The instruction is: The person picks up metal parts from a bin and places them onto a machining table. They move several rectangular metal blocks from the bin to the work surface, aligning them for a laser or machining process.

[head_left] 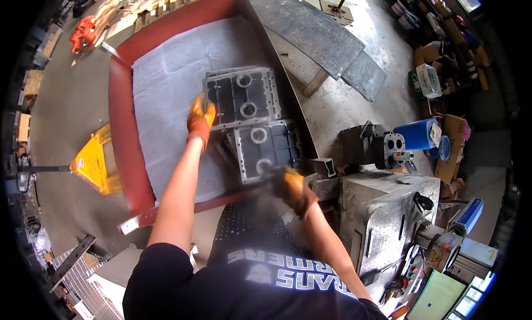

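Note:
Rectangular grey metal covers with ribbed dark faces and round ringed holes lie in a red-walled metal bin point(123, 137). The upper cover point(224, 101) rests on a stack, and the lower cover point(277, 145) lies nearer to me. At the upper cover's left edge is my left hand point(200, 119) in an orange glove, its fingers apart. My right hand point(296, 190), also gloved, is closed beside the lower cover's near right corner. Motion blurs it, along with a dark shape at its fingers that I cannot make out.
Grey sheeting point(166, 93) lines the bin. Left of it stands a yellow pallet jack point(93, 160). A metal cabinet point(382, 226) is at the near right, with a blue container point(415, 135) beyond it. A dark slab-topped bench point(316, 34) runs along the far right side.

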Demonstrator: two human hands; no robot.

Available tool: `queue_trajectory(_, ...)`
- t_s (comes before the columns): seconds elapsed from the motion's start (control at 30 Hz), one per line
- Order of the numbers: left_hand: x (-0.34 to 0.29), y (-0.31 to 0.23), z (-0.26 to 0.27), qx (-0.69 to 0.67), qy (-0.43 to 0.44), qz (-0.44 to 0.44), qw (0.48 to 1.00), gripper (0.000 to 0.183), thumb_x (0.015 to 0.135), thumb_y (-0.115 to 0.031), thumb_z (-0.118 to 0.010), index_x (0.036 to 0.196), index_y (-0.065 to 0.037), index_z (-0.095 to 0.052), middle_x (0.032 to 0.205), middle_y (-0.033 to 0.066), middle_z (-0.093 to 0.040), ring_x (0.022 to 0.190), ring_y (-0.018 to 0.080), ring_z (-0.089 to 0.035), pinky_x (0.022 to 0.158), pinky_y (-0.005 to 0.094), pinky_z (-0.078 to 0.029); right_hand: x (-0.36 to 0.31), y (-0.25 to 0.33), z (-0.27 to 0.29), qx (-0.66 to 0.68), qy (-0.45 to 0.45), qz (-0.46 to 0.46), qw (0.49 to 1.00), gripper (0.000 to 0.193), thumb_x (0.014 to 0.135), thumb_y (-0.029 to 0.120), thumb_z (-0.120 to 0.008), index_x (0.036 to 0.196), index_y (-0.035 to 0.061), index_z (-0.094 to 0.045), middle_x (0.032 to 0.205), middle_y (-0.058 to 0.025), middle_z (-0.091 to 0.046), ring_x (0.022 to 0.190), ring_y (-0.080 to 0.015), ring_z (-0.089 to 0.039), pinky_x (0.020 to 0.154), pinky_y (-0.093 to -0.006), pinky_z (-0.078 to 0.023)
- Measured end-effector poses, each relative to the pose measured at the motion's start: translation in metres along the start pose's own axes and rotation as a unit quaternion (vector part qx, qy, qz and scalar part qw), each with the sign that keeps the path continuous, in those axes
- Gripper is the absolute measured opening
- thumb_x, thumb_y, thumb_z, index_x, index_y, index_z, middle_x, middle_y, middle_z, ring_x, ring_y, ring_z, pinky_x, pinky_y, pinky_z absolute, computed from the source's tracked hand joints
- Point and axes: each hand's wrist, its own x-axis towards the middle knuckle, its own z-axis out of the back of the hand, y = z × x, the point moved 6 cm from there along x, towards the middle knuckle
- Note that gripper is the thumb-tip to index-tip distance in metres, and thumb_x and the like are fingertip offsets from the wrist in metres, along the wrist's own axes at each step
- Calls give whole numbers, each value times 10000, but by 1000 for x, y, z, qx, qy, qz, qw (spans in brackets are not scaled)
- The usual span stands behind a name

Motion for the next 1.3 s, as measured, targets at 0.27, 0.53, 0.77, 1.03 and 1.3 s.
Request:
queue_trajectory(0.27, 147, -41, -68, 229, 277, -114, 926, 461, 789, -458, -493, 1091, -115, -559, 1027, 144, -594, 994, 330, -534, 840, 389, -421, 162, -65, -77, 253, -22, -166, 953, 245, 803, 249, -579, 999, 110, -531, 882, -33, -565, 778, -219, -561, 678, -332, -449)
queue_trajectory(0.53, 152, -49, -60, 167, 327, -218, 904, 356, 801, -371, -520, 958, -62, -600, 906, 178, -612, 867, 332, -583, 721, 372, -451, 231, -73, -103, 317, -141, -162, 924, 240, 782, 254, -591, 977, 121, -549, 947, -2, -560, 872, -158, -526, 746, -324, -410)
queue_trajectory(0.77, 89, 14, -40, -49, 525, 5, 850, 474, 846, -428, -499, 1019, 8, -559, 931, 67, -611, 817, 174, -560, 728, 301, -449, 134, -34, -79, 293, -128, -52, 946, 308, 760, 203, -657, 1016, 117, -509, 811, -15, -569, 706, -138, -558, 559, -272, -462)
queue_trajectory(1.03, -94, -20, -20, -509, 450, 304, 668, 465, 909, -358, -409, 1205, -3, -460, 1143, 98, -546, 1020, 207, -541, 876, 314, -440, 35, 60, -29, 25, -189, 155, 969, 333, 719, 123, -558, 1026, 8, -499, 841, -28, -543, 748, -99, -488, 664, -235, -416)
queue_trajectory(1.3, -75, -192, -4, -172, 396, -196, 880, 456, 942, -356, -289, 1229, -36, -439, 1293, 70, -415, 1133, 117, -426, 898, 278, -386, -170, 122, -9, 1, -221, 152, 963, 321, 720, 189, -664, 974, 21, -562, 765, -10, -573, 645, -71, -527, 550, -206, -413)
